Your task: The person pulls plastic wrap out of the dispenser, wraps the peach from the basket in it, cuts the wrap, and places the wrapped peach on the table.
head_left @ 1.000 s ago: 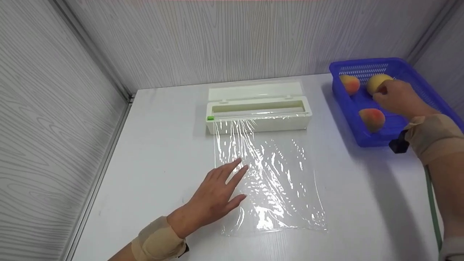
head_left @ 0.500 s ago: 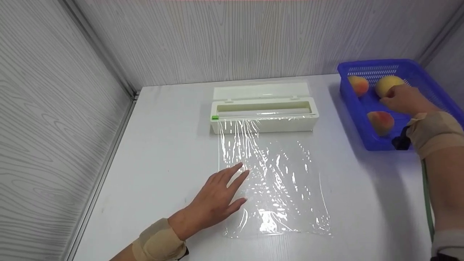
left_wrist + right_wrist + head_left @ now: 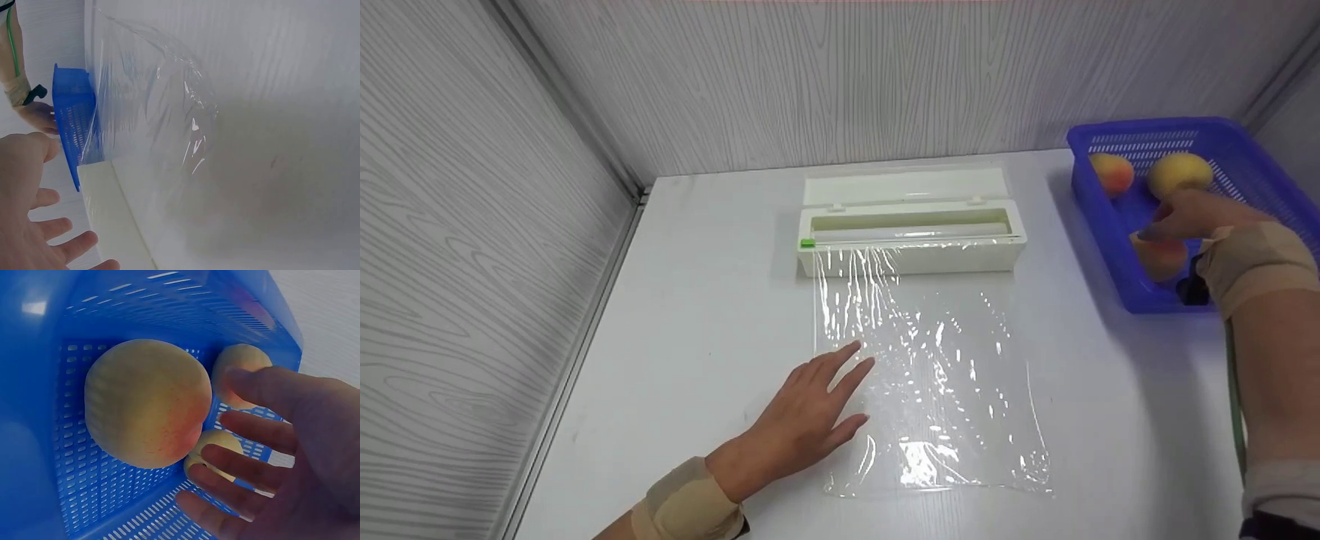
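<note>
My right hand [image 3: 1204,214] is over the blue basket [image 3: 1106,244], just above the front peach [image 3: 1164,264]. In the right wrist view its fingers are spread, with a gap to that large blushed peach [image 3: 143,405]. Behind lie a red-tinged peach [image 3: 1112,175] and a yellower one [image 3: 1179,171], partly covered by the hand in the right wrist view. With fingers apart, my left hand [image 3: 802,412] is at the left edge of a clear cling film sheet [image 3: 930,375]; contact cannot be judged. The film runs from a white dispenser [image 3: 915,260], its lid raised.
A green slider [image 3: 808,243] sits at the left end of the dispenser's cutting bar. White table surface [image 3: 712,300] extends left of the film. Grey wood-grain panels [image 3: 810,82] stand behind and at the left. A green cord [image 3: 1234,405] runs beside my right forearm.
My right hand has moved from beside the yellow peach toward the front one, now partly covering it. The left hand has stayed in about the same place. The view has shifted slightly.
</note>
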The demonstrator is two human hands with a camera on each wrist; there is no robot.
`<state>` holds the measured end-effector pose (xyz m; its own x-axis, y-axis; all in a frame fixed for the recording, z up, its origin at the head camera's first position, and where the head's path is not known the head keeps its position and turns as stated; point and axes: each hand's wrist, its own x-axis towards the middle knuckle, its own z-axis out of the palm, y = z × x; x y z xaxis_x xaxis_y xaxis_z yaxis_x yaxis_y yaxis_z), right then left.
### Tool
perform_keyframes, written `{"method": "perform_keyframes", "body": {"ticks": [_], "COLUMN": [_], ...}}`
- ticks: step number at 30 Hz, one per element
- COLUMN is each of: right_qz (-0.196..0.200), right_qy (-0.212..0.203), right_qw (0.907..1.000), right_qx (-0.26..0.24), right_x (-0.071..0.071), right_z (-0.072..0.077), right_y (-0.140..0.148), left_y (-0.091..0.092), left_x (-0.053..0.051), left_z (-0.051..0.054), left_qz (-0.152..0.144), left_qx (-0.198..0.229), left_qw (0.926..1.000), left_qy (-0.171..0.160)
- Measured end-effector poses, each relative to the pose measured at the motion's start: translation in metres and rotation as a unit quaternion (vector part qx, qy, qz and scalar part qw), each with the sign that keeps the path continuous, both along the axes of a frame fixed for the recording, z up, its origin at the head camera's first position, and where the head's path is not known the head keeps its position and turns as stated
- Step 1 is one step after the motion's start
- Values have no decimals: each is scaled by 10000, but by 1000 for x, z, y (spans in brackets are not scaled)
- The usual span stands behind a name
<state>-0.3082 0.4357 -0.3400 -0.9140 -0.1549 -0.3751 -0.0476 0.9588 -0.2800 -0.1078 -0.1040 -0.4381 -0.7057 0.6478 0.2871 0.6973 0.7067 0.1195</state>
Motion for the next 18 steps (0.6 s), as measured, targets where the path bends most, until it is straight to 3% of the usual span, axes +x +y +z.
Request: {"method": "perform_keyframes", "body": {"ticks": [6, 12, 15, 18], "right_qz": [136, -113, 47, 396], "right_qy": [-441, -781, -738, -368], "right_qw": [9988, 9967, 9969, 9980], "right_qx": [160, 192, 257, 328], "right_x": [0, -1, -2, -2], "right_z": [-4, -10, -15, -21], "right_y": [1, 4, 5, 7], "left_y": [-1, -2, -2, -3], "left_x": [1, 2, 3, 3], "left_z": [-5, -9, -10, -9], "left_qz": [-100, -159, -148, -119], "left_qx": [160, 230, 234, 215], "left_qw": [9996, 9990, 9991, 9995], "left_qy": [197, 342, 318, 215]}}
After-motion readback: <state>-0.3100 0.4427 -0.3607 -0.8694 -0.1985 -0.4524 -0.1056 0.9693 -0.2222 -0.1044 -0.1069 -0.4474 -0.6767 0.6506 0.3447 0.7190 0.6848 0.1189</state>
